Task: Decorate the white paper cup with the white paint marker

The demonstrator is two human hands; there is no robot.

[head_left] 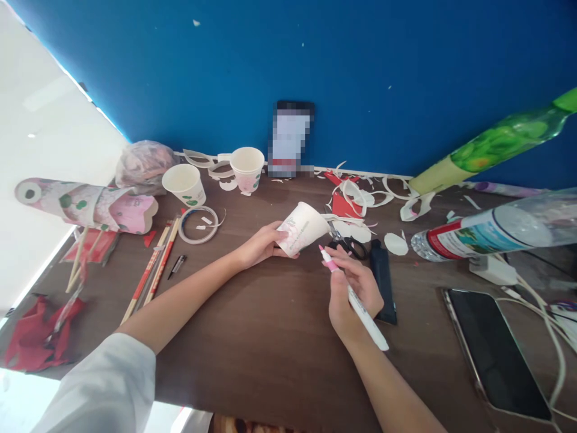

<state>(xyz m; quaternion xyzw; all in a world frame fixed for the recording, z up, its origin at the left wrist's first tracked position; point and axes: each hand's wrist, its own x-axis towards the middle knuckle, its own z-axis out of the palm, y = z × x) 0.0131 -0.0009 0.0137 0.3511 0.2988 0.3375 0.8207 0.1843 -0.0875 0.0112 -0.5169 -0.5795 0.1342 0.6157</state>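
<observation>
My left hand [264, 245] is closed around the lower part of a white paper cup [305, 227], which tilts to the right above the table [274, 337]. Pink and green print shows on the cup's side. In my right hand [356, 288] is a white marker [366, 316] with a pink band and an uncovered pink tip. That tip points up toward the cup and stays a little apart from it. Just behind the right hand lie black-handled scissors [354, 246], partly hidden by the cup. A black pouch [382, 279] rests beside the right hand.
Paper cups [187, 185] and a tape roll [198, 225] stand at left, near chopsticks [155, 273] and a pink cup construction [90, 204]. Paper scraps [356, 198] litter the back edge. Two bottles [491, 231] and a phone [496, 352] are at right. Another phone [291, 138] leans on the blue wall.
</observation>
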